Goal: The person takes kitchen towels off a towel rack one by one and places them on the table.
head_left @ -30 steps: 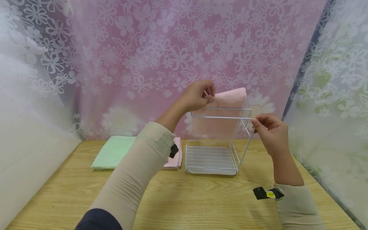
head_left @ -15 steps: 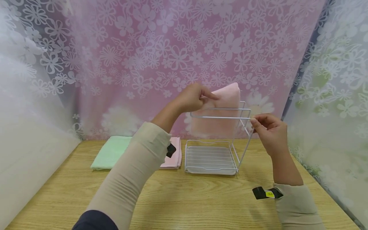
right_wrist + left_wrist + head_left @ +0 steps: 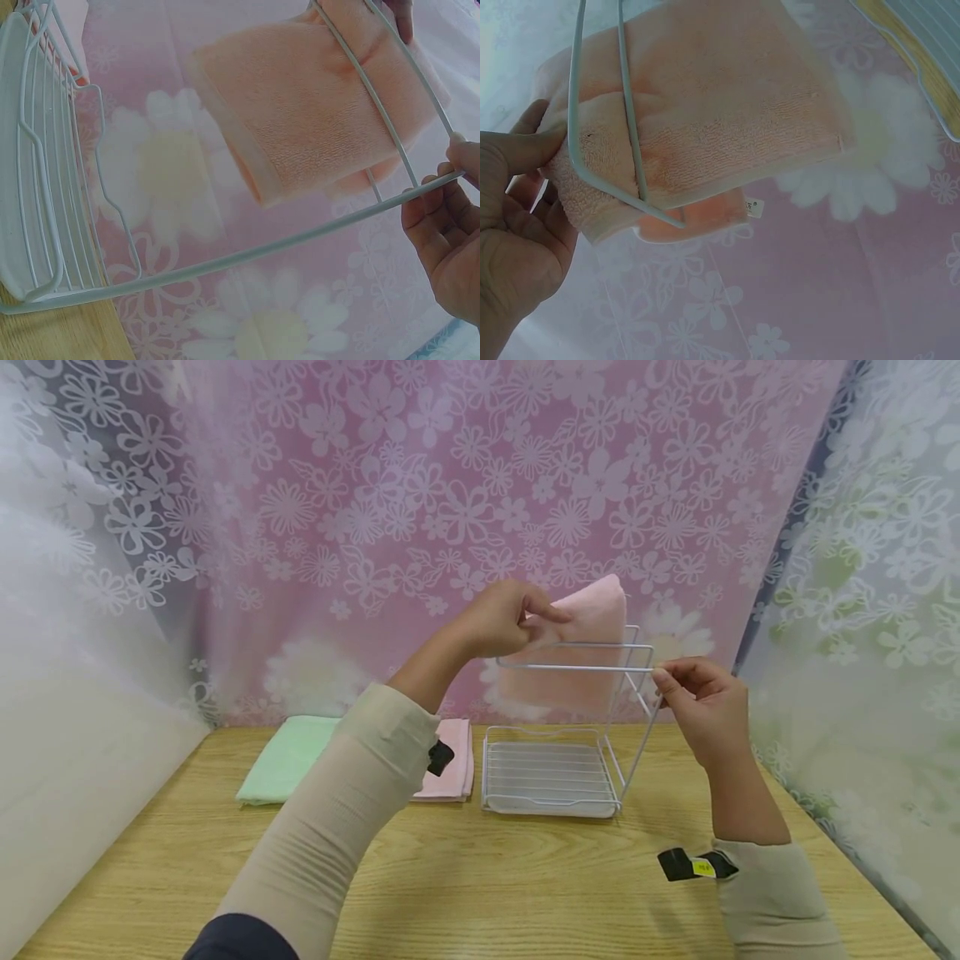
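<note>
A white wire rack (image 3: 636,760) stands on the table, with a tray (image 3: 551,811) beneath its base and rails at the top. A pink towel (image 3: 592,610) hangs down between the top rails (image 3: 577,667), its upper part sticking up above them at a slant. My left hand (image 3: 498,620) pinches the towel's left end between thumb and fingers; in the left wrist view the thumb (image 3: 540,150) lies on the near face. At the rack's upper right front corner, my right hand (image 3: 705,710) holds the frame between thumb and fingers, as the right wrist view (image 3: 450,225) confirms.
A folded green towel (image 3: 285,760) lies on the table at left, beside a folded pink towel (image 3: 453,760) partly hidden by my left sleeve (image 3: 352,793). A pink floral curtain (image 3: 375,527) hangs close behind; pale side curtains (image 3: 885,652) flank the wooden table (image 3: 525,877).
My left hand has shifted slightly left and lower, with its index finger stretched along the towel. The towel's top corner has moved left and up. My right hand keeps its hold.
</note>
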